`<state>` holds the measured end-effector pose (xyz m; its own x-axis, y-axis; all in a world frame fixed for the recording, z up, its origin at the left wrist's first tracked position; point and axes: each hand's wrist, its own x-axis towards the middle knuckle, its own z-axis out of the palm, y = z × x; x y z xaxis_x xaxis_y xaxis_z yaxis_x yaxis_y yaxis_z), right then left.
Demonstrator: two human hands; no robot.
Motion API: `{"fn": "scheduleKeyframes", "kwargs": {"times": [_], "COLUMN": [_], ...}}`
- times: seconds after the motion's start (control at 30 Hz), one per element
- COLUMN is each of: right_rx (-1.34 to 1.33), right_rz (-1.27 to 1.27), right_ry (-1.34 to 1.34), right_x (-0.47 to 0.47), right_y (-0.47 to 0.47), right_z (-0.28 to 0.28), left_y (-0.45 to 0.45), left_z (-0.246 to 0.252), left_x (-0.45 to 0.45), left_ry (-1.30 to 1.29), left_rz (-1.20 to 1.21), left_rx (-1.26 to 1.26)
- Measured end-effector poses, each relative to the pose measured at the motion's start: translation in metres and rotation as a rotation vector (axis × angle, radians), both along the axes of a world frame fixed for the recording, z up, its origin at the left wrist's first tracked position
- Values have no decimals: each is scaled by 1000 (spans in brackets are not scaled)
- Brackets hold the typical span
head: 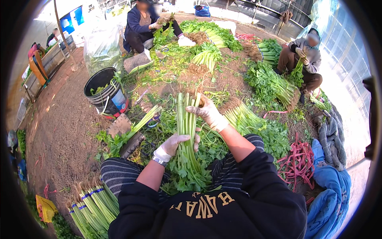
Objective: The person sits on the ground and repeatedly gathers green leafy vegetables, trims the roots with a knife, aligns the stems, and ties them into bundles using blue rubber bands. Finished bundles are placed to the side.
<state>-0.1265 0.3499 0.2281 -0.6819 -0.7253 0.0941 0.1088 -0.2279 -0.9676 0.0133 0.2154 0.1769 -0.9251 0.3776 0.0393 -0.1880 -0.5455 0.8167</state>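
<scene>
Upright between my knees, root end away from me and leaves toward me, is a bunch of celery. My left hand, in a thin pale glove with a watch at the wrist, wraps the stalks around their middle. Higher up, near the roots, my right hand grips the same bunch with its thumb across the stalks; its glove is soiled. A few celery stalks lie to the left of the bunch. On the right a heap of rooted celery lies on the ground.
Blue-banded celery bunches lie at lower left. A black bucket holds some greens. Red ties and a blue cloth lie at right. Two seated co-workers handle celery beyond, near more celery piles.
</scene>
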Motion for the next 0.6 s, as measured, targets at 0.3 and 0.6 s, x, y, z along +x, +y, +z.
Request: {"fn": "scheduleKeyframes", "kwargs": {"times": [0.3, 0.6], "right_rx": [-154, 60], "right_rz": [-268, 182], "right_ry": [3, -66], "right_x": [18, 13], "right_y": [-4, 6], "right_z": [7, -3], "left_y": [8, 8], "left_z": [2, 16], "left_x": [0, 8], "left_ry": [93, 1], "left_rz": [111, 96], "left_rx": [-254, -189]}}
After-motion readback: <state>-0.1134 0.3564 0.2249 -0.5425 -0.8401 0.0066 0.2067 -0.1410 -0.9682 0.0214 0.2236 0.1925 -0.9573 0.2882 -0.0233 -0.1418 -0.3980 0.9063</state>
